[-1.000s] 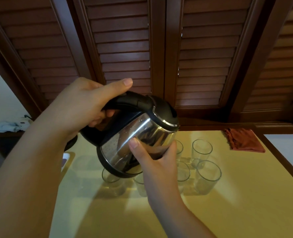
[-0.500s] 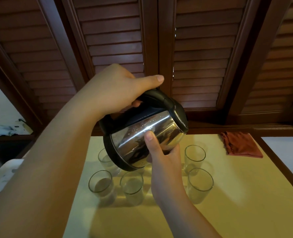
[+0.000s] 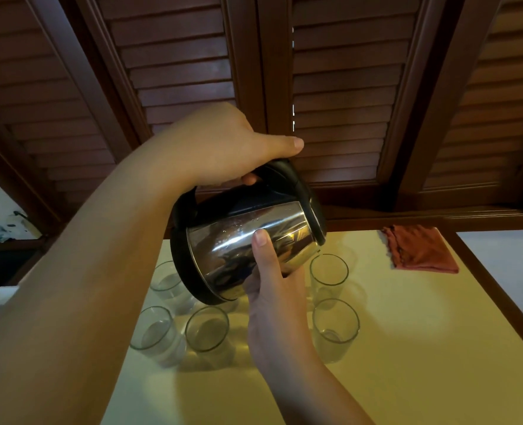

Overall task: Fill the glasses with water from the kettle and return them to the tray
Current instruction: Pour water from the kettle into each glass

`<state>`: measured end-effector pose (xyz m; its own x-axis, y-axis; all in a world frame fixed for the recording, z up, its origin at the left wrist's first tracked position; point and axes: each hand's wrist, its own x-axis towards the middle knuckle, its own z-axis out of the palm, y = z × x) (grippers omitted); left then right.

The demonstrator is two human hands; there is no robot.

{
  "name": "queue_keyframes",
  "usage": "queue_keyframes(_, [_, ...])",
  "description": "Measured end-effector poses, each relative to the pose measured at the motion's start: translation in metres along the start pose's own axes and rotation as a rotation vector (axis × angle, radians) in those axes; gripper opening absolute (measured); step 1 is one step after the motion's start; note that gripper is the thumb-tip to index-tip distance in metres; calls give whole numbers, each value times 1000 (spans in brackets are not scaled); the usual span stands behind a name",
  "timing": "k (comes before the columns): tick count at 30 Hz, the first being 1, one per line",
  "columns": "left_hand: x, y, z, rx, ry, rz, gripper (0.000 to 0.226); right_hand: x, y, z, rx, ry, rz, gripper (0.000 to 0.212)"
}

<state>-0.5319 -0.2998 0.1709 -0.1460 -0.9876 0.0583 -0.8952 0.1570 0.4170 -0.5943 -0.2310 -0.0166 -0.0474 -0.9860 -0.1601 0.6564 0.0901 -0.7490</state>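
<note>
The fingers of the left hand are curled tight around the black handle of the kettle, the thumb laid along its top. The fingers of the right hand are pressed against the steel body from below, thumb up on the side — the kettle is thus gripped by both hands. It is held in the air, tilted to the right, with its spout just above the rim of the far right glass; whether water is running cannot be told. A second glass is seen just in front of that one. Three more are set to the left — one at the back, partly hidden by the kettle, and two in front. All are placed upright on the yellow tabletop. A reddish cloth is laid near the far right corner, well apart from the glasses.
</note>
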Motion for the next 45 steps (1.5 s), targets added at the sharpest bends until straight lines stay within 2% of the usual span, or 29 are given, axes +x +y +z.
queue_keyframes(5, [6,4,9,21,-9,5,62,1,-4,-8,47,-11,22,99])
queue_keyframes(10, [6,8,10,27,-9,-1,62,3,-2,-10,66,-20,15,114])
queue_keyframes(14, [7,8,10,50,-10,-3,64,3,0,-10,44,-27,3,110])
queue_keyframes(23, [5,6,12,41,-19,-18,63,2,1,-8,62,-40,13,114])
queue_keyframes(35, [1,9,11,23,-5,-19,63,4,-1,-13,24,-27,36,126])
queue_keyframes(45, [-3,11,11,45,-8,-44,64,2,-1,-12,49,-38,54,116])
